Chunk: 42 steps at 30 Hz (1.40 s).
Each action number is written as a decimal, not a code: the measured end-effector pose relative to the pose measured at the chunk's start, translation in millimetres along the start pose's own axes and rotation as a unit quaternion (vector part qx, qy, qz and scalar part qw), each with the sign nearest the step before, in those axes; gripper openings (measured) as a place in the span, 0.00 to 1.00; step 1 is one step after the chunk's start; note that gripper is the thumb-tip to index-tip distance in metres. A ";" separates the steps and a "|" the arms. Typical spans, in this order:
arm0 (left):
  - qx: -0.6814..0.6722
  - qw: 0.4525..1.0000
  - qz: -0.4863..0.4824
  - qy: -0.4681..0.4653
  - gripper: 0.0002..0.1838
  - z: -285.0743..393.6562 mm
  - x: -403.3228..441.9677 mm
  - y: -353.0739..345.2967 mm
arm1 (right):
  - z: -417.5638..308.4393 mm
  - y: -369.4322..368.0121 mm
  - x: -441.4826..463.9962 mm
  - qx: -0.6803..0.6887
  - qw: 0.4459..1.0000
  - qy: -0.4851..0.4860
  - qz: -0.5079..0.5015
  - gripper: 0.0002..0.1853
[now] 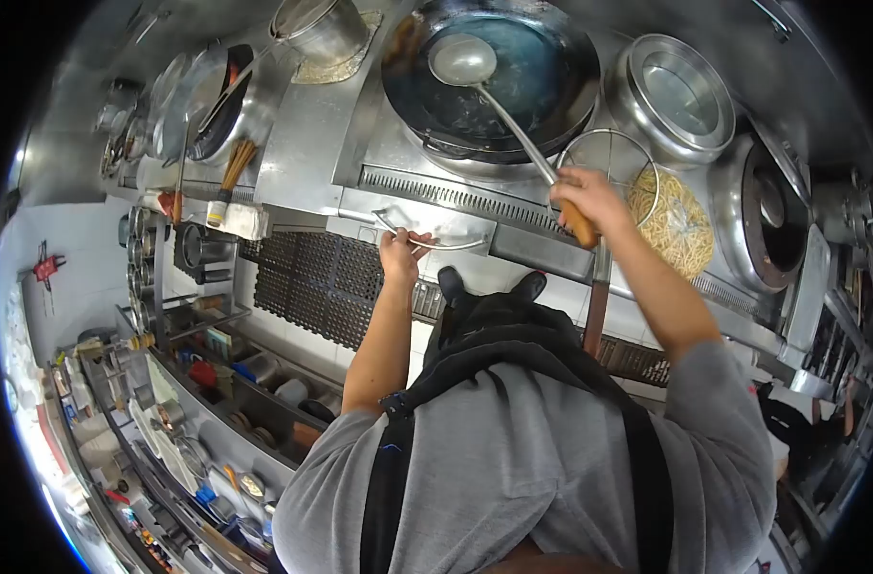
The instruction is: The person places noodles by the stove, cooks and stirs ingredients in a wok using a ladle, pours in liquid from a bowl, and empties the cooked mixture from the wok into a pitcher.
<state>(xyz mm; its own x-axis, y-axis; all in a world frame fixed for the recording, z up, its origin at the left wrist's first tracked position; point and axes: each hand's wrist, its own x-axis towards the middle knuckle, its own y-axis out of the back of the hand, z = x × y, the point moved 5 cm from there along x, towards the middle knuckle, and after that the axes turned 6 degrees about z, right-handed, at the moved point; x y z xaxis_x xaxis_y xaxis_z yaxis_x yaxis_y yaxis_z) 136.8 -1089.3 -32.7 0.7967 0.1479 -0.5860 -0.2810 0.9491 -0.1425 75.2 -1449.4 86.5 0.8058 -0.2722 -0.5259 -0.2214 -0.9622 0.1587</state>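
My right hand (pixel 592 203) is closed around the wooden handle of a long metal ladle (pixel 513 124). The ladle's bowl is over the left part of a large dark wok (pixel 582 91), which contains bluish, watery liquid. At the stove's front edge, my left hand (pixel 403 253) is closed on a curved metal bar (pixel 453 246). Close to my right hand, a round wire-rimmed strainer (pixel 658 182) with a long handle rests beside a heap of pale noodles (pixel 668 225).
A metal pot (pixel 637 96) of liquid stands right of the wok, with another wok (pixel 757 244) beyond. At upper left are a pot (pixel 322 33) and a bundle of wooden sticks (pixel 236 165). Black rubber matting (pixel 322 287) covers some floor. Another person (pixel 800 426) is at far right.
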 end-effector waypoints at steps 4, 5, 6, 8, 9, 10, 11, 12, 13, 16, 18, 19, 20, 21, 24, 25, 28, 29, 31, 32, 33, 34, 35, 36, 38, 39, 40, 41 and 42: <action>0.037 0.999 -0.033 -0.006 0.09 -6.0 0.4 2.8 | 22.1 -48.3 -3.4 0.155 0.985 -0.039 -0.071 0.17; 0.036 0.999 -0.036 -0.010 0.09 -1.9 3.8 5.2 | 29.0 -54.2 0.7 0.094 0.994 -0.019 -0.060 0.17; 0.146 0.986 -0.069 0.029 0.11 -9.7 13.6 11.0 | 31.4 -54.7 1.3 0.034 0.998 0.002 -0.045 0.17; 0.320 0.943 -0.078 0.042 0.18 -20.2 40.4 25.6 | 22.8 -30.6 -9.6 -0.138 0.980 0.127 0.061 0.17; 0.467 0.882 -0.047 -0.035 0.20 3.6 36.2 18.4 | 12.3 -13.7 -18.4 -0.308 0.908 0.235 0.162 0.18; 0.582 0.799 -0.008 -0.152 0.20 35.2 22.1 3.5 | 13.4 5.7 -22.9 -0.334 0.901 0.216 0.175 0.20; 0.673 0.690 0.035 -0.266 0.20 65.9 5.6 -15.8 | 20.3 26.4 -27.6 -0.331 0.899 0.215 0.189 0.20; 0.616 0.700 0.019 -0.362 0.20 88.7 -2.6 -39.0 | 26.7 48.0 -35.4 -0.354 0.872 0.246 0.230 0.22; 0.550 0.703 0.003 -0.451 0.19 110.8 -11.2 -62.5 | 32.3 66.5 -46.2 -0.376 0.843 0.276 0.269 0.23; 0.431 0.585 -0.142 -0.672 0.12 146.3 -45.2 -157.0 | 47.3 114.0 -86.7 -0.338 0.830 0.256 0.364 0.26; 0.528 0.523 -0.260 -0.617 0.14 127.9 -24.1 -187.3 | 67.2 135.4 -118.4 -0.306 0.829 0.216 0.415 0.27; 0.522 0.519 -0.265 -0.624 0.14 125.2 -17.9 -192.8 | 82.4 143.7 -133.8 -0.301 0.818 0.210 0.443 0.28; 0.517 0.510 -0.272 -0.631 0.17 121.3 -15.2 -194.6 | 98.6 148.3 -149.8 -0.295 0.807 0.202 0.471 0.28; 0.514 0.500 -0.281 -0.638 0.19 118.5 -14.8 -196.1 | 112.7 152.0 -170.0 -0.259 0.825 0.134 0.485 0.28; 0.500 0.498 -0.239 -0.667 0.20 126.6 -17.5 -204.7 | 166.9 152.1 -233.3 -0.212 0.816 0.054 0.535 0.28; 0.493 0.500 -0.228 -0.675 0.20 137.0 -21.7 -213.7 | 179.7 149.8 -253.0 -0.204 0.810 0.018 0.549 0.27; 0.449 0.480 -0.227 -0.719 0.20 170.8 -58.6 -240.3 | 230.4 151.0 -298.7 -0.195 0.793 -0.021 0.576 0.27; 0.448 0.472 -0.217 -0.727 0.20 184.2 -67.7 -250.5 | 244.8 150.6 -310.7 -0.211 0.786 -0.043 0.580 0.28; 0.431 0.470 -0.210 -0.741 0.20 210.7 -84.6 -272.4 | 259.9 149.7 -323.4 -0.190 0.788 -0.076 0.580 0.28; 0.427 0.461 -0.204 -0.751 0.19 222.6 -90.6 -284.0 | 267.7 149.1 -328.3 -0.171 0.789 -0.105 0.580 0.28; 0.424 0.452 -0.198 -0.760 0.19 232.8 -96.3 -293.1 | 282.6 147.3 -331.0 -0.169 0.792 -0.103 0.577 0.28; 0.430 0.454 -0.193 -0.756 0.18 240.9 -100.5 -302.2 | 294.9 146.7 -329.6 -0.184 0.785 -0.085 0.586 0.28; 0.431 0.451 -0.188 -0.758 0.18 247.7 -105.3 -311.4 | 306.5 148.0 -326.7 -0.199 0.776 -0.066 0.595 0.29; 0.435 0.440 -0.190 -0.762 0.17 251.4 -111.4 -320.6 | 306.4 146.8 -324.3 -0.196 0.779 -0.063 0.593 0.29; 0.450 0.408 -0.194 -0.770 0.15 254.7 -129.8 -336.6 | 306.8 142.8 -318.9 -0.153 0.802 -0.115 0.565 0.29; 0.450 0.404 -0.194 -0.772 0.15 257.0 -133.2 -343.8 | 321.4 142.7 -315.2 -0.150 0.802 -0.114 0.567 0.29; 0.454 0.387 -0.201 -0.777 0.14 256.7 -135.7 -352.1 | 333.9 141.1 -311.4 -0.177 0.788 -0.066 0.586 0.29; 0.459 0.369 -0.209 -0.781 0.13 256.4 -138.1 -360.1 | 341.7 139.2 -310.2 -0.204 0.772 -0.019 0.602 0.30; 0.476 0.346 -0.201 -0.783 0.12 258.4 -140.6 -368.1 | 339.0 137.5 -309.3 -0.214 0.768 -0.016 0.604 0.30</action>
<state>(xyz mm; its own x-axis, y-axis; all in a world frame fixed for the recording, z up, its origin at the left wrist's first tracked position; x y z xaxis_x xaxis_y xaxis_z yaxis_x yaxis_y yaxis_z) 266.5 -1387.6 308.2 0.1920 -0.7869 0.5864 -0.2694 0.5323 0.8025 -390.7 -1501.4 -12.3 0.1388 -0.9698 0.2005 -0.5904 0.0815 0.8030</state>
